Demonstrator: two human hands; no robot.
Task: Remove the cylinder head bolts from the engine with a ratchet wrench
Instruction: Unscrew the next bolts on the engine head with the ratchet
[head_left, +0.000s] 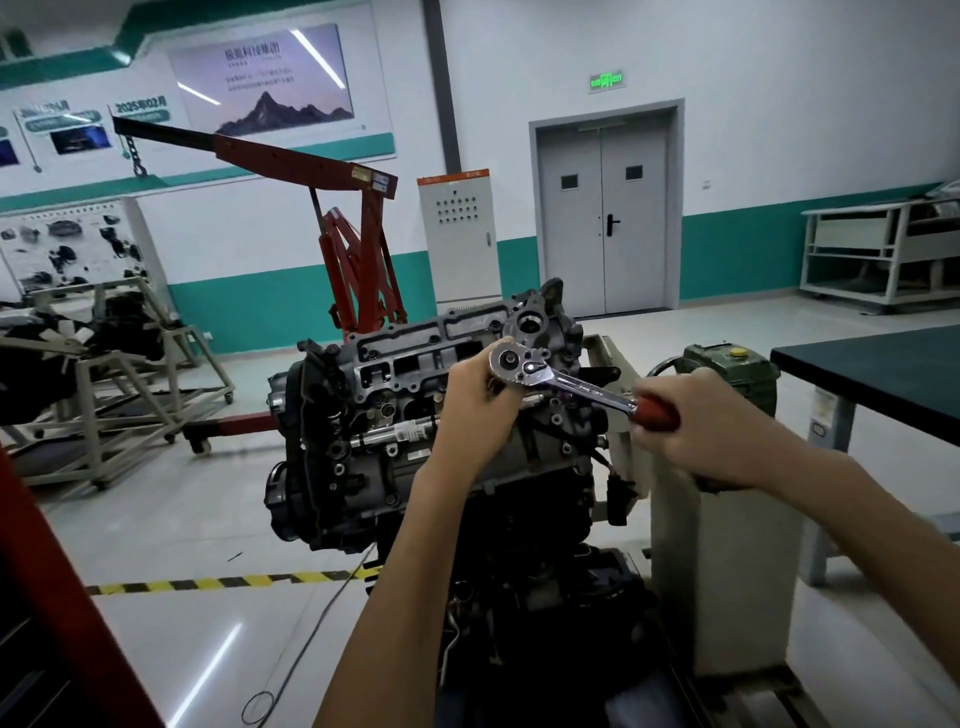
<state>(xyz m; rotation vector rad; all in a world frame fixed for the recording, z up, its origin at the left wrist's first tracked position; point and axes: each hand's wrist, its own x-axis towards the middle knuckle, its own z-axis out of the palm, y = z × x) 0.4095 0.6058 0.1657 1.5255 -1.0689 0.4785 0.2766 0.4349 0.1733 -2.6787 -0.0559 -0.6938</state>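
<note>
The engine (384, 415) sits on a stand in the middle of the view, its grey cylinder head (415, 348) facing up. A chrome ratchet wrench (561, 382) with a red handle lies across the head's right end. My left hand (475, 402) grips the part just under the wrench's round head, hiding the socket and any bolt below. My right hand (696, 431) is wrapped round the red handle at the right.
A red engine crane (358, 249) stands behind the engine. The beige stand column (722, 561) is at the right, with a dark-topped table (878, 374) beyond it. Another engine on a trolley (109, 358) is at the left. A yellow-black floor stripe (223, 582) runs below.
</note>
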